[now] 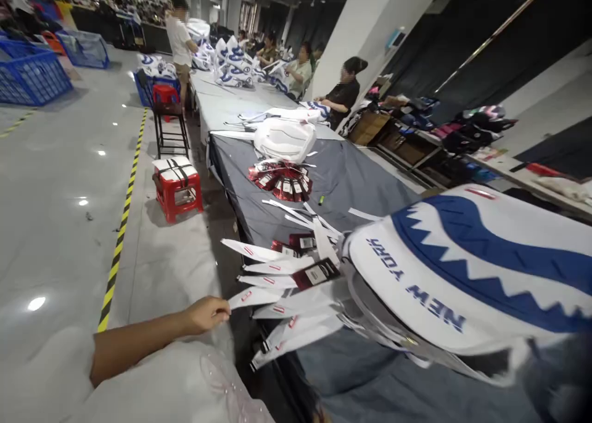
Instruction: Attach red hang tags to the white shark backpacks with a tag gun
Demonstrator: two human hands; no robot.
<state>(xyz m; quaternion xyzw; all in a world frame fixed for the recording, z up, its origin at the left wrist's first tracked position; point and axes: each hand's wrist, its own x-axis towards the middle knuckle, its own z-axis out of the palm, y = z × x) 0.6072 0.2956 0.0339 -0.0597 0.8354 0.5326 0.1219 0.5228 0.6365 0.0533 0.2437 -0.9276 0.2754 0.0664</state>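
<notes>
Head view: the left hand [206,314] reaches to the fanned white strips [272,287] overhanging the near edge of the grey counter [351,176]. Its fingers [221,315] are pinched shut on the tip of one strip, whose long axis runs rightward from the fingers toward the white-and-blue bag [467,269] lying on that counter. No right hand shows, so the left is the nearer.
</notes>
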